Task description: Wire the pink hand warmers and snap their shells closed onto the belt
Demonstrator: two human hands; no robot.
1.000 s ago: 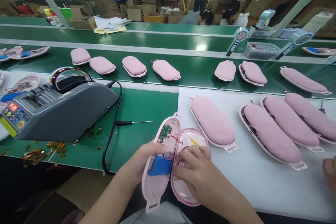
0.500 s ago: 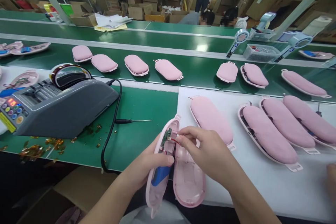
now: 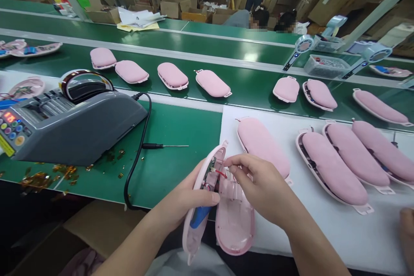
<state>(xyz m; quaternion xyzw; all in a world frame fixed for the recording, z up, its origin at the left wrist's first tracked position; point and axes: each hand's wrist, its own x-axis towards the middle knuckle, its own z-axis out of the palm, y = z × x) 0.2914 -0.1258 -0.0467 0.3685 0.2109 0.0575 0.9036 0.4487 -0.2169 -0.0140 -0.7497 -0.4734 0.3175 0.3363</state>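
Note:
My left hand point(image 3: 197, 198) is wrapped round a pink plastic shell half point(image 3: 190, 241), held tilted on its edge, its thumb over the inner side. Inside that half sit a green circuit board point(image 3: 209, 171) and a blue-wrapped part point(image 3: 199, 216). A red wire point(image 3: 221, 173) runs from the board toward a second, hollow pink shell half point(image 3: 235, 228) beside it. My right hand point(image 3: 255, 181) is closed in a pinch over the top end of the hollow half, close to the wire. Whatever lies between its fingertips is hidden.
A grey tape dispenser point(image 3: 80, 125) stands left, with its black cable point(image 3: 142, 151) and a screwdriver point(image 3: 155, 146) near it. Several closed pink cases point(image 3: 333, 168) lie on the white sheet point(image 3: 278, 241) and others on the green belt point(image 3: 252, 90). Another person's hand point(image 3: 406, 228) shows far right.
My right fingertips have moved off the connector on the board, slightly right and up, leaving more of the red wire exposed. My left hand still holds its shell half. The whole view has shifted slightly.

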